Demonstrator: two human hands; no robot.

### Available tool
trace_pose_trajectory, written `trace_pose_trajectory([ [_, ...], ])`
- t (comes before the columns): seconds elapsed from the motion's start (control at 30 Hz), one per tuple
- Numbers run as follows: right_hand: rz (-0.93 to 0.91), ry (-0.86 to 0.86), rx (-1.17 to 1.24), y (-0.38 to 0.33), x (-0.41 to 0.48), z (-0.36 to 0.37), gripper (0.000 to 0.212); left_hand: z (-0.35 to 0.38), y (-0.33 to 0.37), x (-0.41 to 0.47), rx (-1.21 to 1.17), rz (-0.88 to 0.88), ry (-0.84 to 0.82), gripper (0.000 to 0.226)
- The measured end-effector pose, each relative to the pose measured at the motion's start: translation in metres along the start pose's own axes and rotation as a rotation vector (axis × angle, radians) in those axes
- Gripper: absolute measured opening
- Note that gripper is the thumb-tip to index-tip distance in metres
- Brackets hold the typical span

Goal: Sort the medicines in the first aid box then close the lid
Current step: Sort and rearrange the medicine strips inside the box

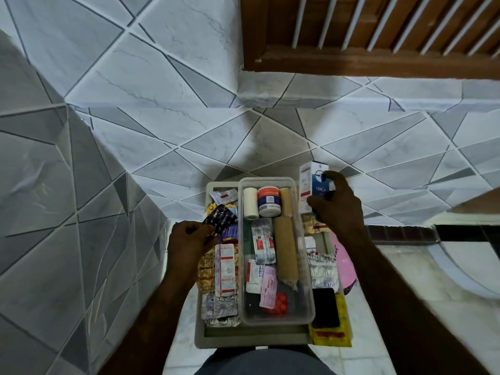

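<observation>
Left grip [189, 239] pinches a dark pill strip [219, 216]; right grip [338, 209] holds a blue pack [315, 184]. Held loosely, it might fall and mess up the first aid box [254, 339].

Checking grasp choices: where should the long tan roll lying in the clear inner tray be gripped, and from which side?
Probably around its middle, from above, pinching across its narrow width. The long tan roll lies flat along the clear plastic tray, top exposed; blister strips crowd its left side.

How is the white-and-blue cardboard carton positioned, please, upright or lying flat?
Upright: the right hand grips the white-and-blue cardboard carton on end, its long side vertical.
</observation>
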State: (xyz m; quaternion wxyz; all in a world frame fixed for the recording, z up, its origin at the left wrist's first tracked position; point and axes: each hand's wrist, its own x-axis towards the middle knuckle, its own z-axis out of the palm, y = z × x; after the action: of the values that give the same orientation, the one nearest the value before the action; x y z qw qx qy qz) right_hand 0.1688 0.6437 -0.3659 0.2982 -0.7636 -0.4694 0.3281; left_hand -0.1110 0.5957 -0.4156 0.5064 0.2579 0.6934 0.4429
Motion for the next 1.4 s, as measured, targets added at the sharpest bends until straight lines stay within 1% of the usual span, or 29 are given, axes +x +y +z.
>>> trace_pose_trajectory([
  [0.1,-0.044,-0.028,0.001,-0.011,-0.023,0.004,0.066,0.001,0.007,-0.012,0.009,0.040,-0.040,0.011],
  [0.23,-0.079,-0.132,0.010,-0.016,-0.051,0.022,0.066,-0.002,0.008,-0.023,0.144,0.123,-0.087,0.011],
  [0.33,-0.090,-0.217,-0.018,-0.013,-0.067,0.038,0.066,-0.002,0.007,-0.030,0.284,0.135,-0.132,0.012],
  [0.47,-0.090,-0.279,-0.057,-0.011,-0.084,0.052,0.067,-0.002,0.007,-0.044,0.379,0.156,-0.183,0.015],
  [0.67,-0.136,-0.304,-0.120,-0.015,-0.095,0.063,0.066,-0.003,0.005,-0.059,0.569,0.237,-0.246,0.015],
  [0.83,-0.127,-0.338,-0.198,-0.014,-0.096,0.067,0.059,-0.001,0.002,-0.063,0.678,0.249,-0.303,0.013],
  [0.97,-0.122,-0.324,-0.223,-0.013,-0.096,0.074,0.057,0.004,-0.001,-0.066,0.766,0.286,-0.340,0.013],
  [1.13,-0.103,-0.362,-0.149,-0.002,-0.090,0.089,0.058,0.008,-0.007,-0.066,0.825,0.293,-0.355,0.013],
  [1.27,-0.099,-0.389,-0.138,0.001,-0.080,0.085,0.063,0.012,-0.009,-0.066,0.847,0.313,-0.307,0.014],
  [1.33,-0.088,-0.420,-0.127,0.001,-0.074,0.076,0.053,0.014,-0.010,-0.065,0.808,0.293,-0.305,0.015],
  [1.4,-0.077,-0.408,-0.124,0.004,-0.066,0.065,0.041,0.017,-0.010,-0.064,0.782,0.278,-0.326,0.015],
])
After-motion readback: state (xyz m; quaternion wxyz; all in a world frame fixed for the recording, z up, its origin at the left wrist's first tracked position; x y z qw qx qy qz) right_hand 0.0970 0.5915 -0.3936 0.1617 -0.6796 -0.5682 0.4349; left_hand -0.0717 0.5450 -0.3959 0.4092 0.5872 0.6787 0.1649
